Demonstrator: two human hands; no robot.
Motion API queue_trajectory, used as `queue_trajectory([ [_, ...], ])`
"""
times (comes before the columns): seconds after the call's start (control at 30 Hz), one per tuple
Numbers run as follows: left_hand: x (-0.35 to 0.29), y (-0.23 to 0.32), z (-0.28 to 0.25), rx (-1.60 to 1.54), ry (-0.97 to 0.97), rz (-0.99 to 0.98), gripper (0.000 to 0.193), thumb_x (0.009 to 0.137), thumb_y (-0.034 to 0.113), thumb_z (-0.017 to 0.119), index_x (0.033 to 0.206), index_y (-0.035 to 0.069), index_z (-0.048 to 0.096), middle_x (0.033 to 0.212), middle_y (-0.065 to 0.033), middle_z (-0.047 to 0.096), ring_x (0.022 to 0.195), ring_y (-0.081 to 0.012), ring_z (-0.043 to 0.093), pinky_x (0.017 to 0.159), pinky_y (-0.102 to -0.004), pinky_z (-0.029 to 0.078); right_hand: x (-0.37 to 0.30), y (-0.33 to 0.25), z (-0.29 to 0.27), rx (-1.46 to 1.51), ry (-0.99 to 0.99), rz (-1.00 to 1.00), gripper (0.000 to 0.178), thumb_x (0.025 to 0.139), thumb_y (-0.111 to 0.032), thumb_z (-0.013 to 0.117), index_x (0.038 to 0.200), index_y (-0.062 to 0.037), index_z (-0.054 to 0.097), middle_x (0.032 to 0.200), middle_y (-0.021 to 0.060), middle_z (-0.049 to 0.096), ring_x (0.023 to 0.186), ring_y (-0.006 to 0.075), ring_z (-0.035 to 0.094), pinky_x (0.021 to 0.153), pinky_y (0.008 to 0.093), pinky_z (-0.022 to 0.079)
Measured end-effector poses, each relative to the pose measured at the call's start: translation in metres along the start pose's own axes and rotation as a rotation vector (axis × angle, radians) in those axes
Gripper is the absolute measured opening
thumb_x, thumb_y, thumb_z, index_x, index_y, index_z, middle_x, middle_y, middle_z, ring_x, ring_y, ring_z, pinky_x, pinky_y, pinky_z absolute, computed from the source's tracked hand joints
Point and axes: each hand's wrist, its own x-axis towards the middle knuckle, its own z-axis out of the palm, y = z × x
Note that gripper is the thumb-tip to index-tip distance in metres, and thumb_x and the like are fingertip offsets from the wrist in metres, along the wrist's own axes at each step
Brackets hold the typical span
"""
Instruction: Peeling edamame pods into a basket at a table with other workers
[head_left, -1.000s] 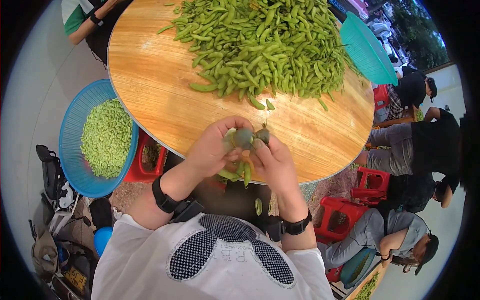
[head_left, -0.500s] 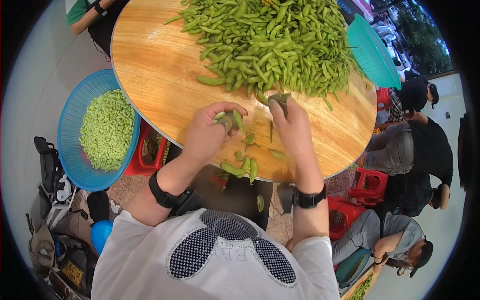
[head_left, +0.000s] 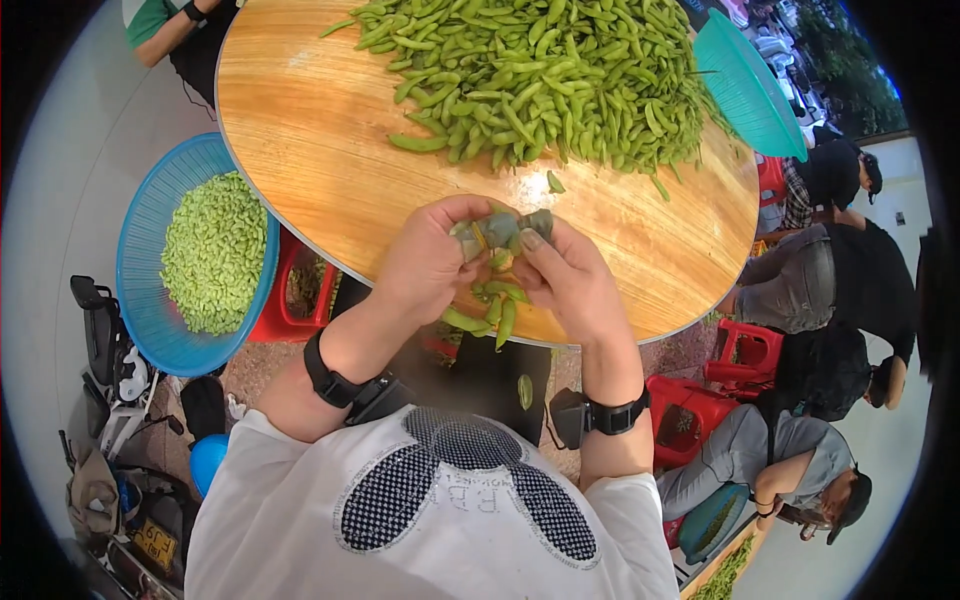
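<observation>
My left hand point(head_left: 425, 260) and my right hand point(head_left: 578, 280) meet over the near edge of the round wooden table point(head_left: 320, 160). Greyish coverings wrap some fingertips on both hands. Their fingers are closed around a green soybean pod point(head_left: 514, 242), mostly hidden by the fingertips. Just below them, several loose pods point(head_left: 506, 322) lie at the table's rim. A large heap of green soybean pods point(head_left: 570, 85) covers the far side of the table, and a small pod piece point(head_left: 555, 182) lies between heap and hands.
A blue basket point(head_left: 140, 300) of shelled beans point(head_left: 215, 255) stands left of the table, beside a red stool point(head_left: 292, 300). A turquoise basket point(head_left: 750, 90) leans at the far right. People, red stools point(head_left: 690, 420) and a parked scooter point(head_left: 125, 400) surround the area.
My right hand has come back from the heap's edge toward my left hand, bringing a pod. The hands, apart before, now touch at the fingertips.
</observation>
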Motion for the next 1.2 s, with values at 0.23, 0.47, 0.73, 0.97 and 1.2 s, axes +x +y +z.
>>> queue_trajectory([
  [0.23, 0.000, -0.012, 0.007, 0.160, 0.144, 0.245, 0.015, 0.081, -0.004, 0.058, 0.092, 0.006, 0.059, 0.094, -0.0039, 0.064, 0.070, -0.0069, 0.058, 0.050, -0.0156, 0.039, -0.014, 0.005, -0.006, 0.089, -0.092, 0.029, 0.021, 0.096, -0.019, 0.039, 0.098, -0.0018, 0.050, 0.069, 0.0023, 0.046, 0.049, 0.0059, 0.033, 0.043, 0.0191, 0.024],
  [0.47, -0.001, -0.017, 0.001, 0.461, 0.165, 0.456, 0.023, 0.075, -0.012, 0.054, 0.093, 0.002, 0.059, 0.091, -0.0047, 0.062, 0.081, -0.0100, 0.058, 0.074, -0.0228, 0.046, -0.018, 0.002, -0.002, 0.182, -0.098, 0.099, 0.020, 0.096, -0.017, 0.039, 0.100, -0.0023, 0.052, 0.066, 0.0016, 0.046, 0.049, 0.0049, 0.034, 0.043, 0.0190, 0.025],
  [0.73, -0.003, -0.009, 0.003, 0.285, 0.008, 0.193, 0.015, 0.077, -0.005, 0.059, 0.091, 0.002, 0.061, 0.082, 0.0007, 0.058, 0.068, -0.0057, 0.051, 0.063, -0.0190, 0.043, -0.020, 0.008, -0.005, -0.072, -0.074, 0.037, 0.021, 0.096, -0.017, 0.041, 0.083, -0.0046, 0.049, 0.062, -0.0019, 0.045, 0.048, 0.0042, 0.035, 0.043, 0.0195, 0.027],
  [0.97, 0.000, -0.013, 0.014, 0.549, 0.111, 0.206, 0.012, 0.082, 0.005, 0.062, 0.093, 0.003, 0.061, 0.074, 0.0042, 0.056, 0.061, -0.0024, 0.050, 0.054, -0.0158, 0.041, -0.012, 0.028, 0.005, -0.047, 0.058, -0.176, 0.018, 0.095, -0.013, 0.045, 0.081, -0.0038, 0.050, 0.062, -0.0029, 0.045, 0.050, 0.0055, 0.039, 0.045, 0.0208, 0.030],
  [1.2, 0.005, -0.013, 0.009, 0.109, 0.202, 0.091, 0.022, 0.082, -0.006, 0.055, 0.102, 0.002, 0.059, 0.081, -0.0009, 0.059, 0.068, -0.0059, 0.054, 0.051, -0.0149, 0.039, 0.002, 0.017, 0.003, -0.200, 0.194, -0.112, 0.018, 0.092, -0.011, 0.049, 0.077, -0.0019, 0.050, 0.058, -0.0016, 0.043, 0.053, 0.0072, 0.040, 0.048, 0.0233, 0.034],
])
